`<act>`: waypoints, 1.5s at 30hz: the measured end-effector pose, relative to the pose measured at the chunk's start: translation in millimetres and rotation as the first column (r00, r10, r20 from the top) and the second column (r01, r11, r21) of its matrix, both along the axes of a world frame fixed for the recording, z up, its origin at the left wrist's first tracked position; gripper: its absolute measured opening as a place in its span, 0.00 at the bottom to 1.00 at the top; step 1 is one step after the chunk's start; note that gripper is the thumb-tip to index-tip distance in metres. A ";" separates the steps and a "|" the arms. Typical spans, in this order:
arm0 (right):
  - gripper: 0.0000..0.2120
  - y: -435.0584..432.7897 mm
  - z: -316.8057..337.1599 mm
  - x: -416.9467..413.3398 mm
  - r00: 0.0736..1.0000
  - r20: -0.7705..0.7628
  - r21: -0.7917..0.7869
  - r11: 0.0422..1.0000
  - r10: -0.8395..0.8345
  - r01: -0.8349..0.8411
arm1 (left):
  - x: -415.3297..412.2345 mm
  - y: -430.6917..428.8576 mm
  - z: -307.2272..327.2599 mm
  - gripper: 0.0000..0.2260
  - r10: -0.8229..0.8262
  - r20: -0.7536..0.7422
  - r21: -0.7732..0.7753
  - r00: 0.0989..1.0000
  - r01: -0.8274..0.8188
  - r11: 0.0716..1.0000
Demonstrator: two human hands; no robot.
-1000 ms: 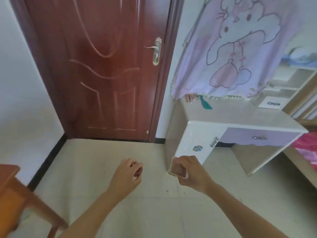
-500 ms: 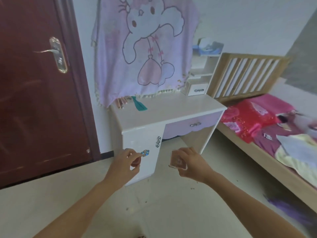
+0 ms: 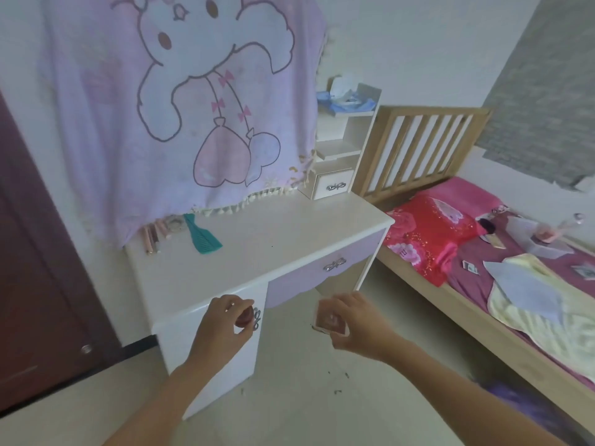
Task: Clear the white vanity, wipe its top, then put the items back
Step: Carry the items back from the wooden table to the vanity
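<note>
The white vanity point(image 3: 273, 249) stands against the wall, its top mostly bare. At its back left lie a teal comb point(image 3: 203, 235), pink tubes point(image 3: 151, 236) and a small round compact point(image 3: 175, 224). My left hand point(image 3: 222, 326) hovers in front of the vanity's cabinet door, fingers curled round a small dark red round object point(image 3: 245, 317). My right hand point(image 3: 351, 323) is held below the lilac drawer point(image 3: 322, 272), gripping a small clear square case point(image 3: 330, 320) with reddish contents.
A lilac cartoon blanket point(image 3: 180, 101) hangs over the vanity's mirror area. A small white shelf unit point(image 3: 341, 143) stands at the top's back right. A wooden bed point(image 3: 483, 252) with pink bedding and several loose items is to the right. A dark red door point(image 3: 38, 284) is at left.
The view has swung right from the door to the vanity and bed. Both hands have come closer to the vanity front, each still holding its small item.
</note>
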State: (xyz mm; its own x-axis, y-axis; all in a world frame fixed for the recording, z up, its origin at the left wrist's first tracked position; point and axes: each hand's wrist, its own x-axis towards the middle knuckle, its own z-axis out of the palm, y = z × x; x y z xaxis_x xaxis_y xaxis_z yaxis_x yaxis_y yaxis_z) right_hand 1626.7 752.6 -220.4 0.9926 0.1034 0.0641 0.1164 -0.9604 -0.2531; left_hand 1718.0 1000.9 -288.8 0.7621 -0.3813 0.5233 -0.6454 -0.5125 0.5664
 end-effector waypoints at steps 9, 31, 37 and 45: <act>0.29 -79.4 -12.6 56.0 0.995 -0.074 0.004 0.997 -0.071 0.071 | 54.8 -52.4 -7.4 0.28 0.014 0.008 0.105 1.000 -0.015 0.994; 0.31 -140.7 -71.5 257.3 0.909 -0.208 0.239 0.920 0.361 -0.311 | 118.6 -148.4 -30.1 0.12 0.597 -0.400 0.099 0.695 -0.615 0.782; 0.30 -103.7 -72.6 321.9 0.875 -0.197 0.209 0.891 0.442 -0.403 | 187.8 -137.0 -32.8 0.15 0.651 -0.349 0.104 0.674 -0.662 0.742; 0.29 -51.0 -91.3 438.3 0.820 -0.200 0.089 0.844 0.536 -0.529 | 320.2 -103.2 -53.2 0.18 0.662 -0.451 0.089 0.599 -0.707 0.701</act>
